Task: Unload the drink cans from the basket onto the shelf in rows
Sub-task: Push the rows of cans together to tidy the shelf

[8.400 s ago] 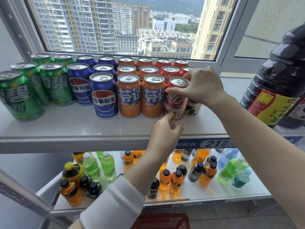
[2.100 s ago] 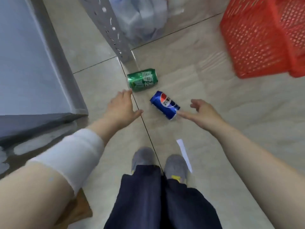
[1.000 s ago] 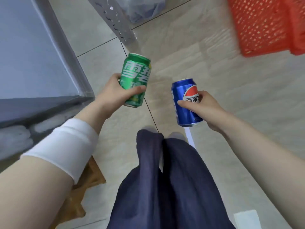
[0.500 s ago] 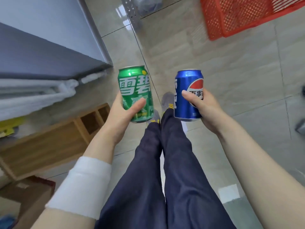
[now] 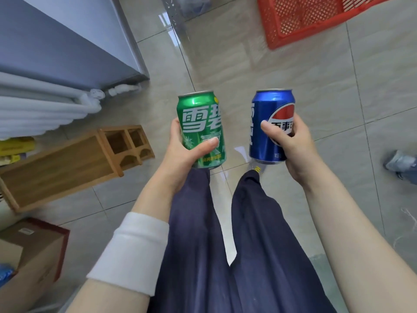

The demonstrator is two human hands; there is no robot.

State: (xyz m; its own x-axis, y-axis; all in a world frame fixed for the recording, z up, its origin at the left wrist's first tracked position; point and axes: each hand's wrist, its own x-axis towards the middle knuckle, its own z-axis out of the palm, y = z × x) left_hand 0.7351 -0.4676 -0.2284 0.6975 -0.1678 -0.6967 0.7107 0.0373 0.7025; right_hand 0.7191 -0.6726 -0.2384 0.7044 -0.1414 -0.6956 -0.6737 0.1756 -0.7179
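Gripped upright over floor (image 5: 352, 91), near of red basket (image 5: 293, 26) at far right: L hand (image 5: 180, 154) wraps green Sprite can (image 5: 200, 123), R hand (image 5: 295, 143) blue Pepsi can (image 5: 268, 118), side by side, not touching. Shelf out of view.

left hand (image 5: 180, 152): green can (image 5: 202, 129) | right hand (image 5: 295, 143): blue can (image 5: 269, 124) | basket (image 5: 302, 19) probably empty

**A:** Viewed from above: what is the person wearing?

**B:** Dark navy trousers (image 5: 259, 245), loose and lightly creased.

**A:** And on the arms?

**B:** A wide white cloth band (image 5: 133, 247) circles the left forearm (image 5: 155, 195). The right forearm (image 5: 338, 222) is bare, as are the left hand (image 5: 180, 154) and right hand (image 5: 295, 150).

**A:** Footwear?

**B:** A grey shoe (image 5: 256, 166) with a yellow tab, just showing past the right trouser hem.
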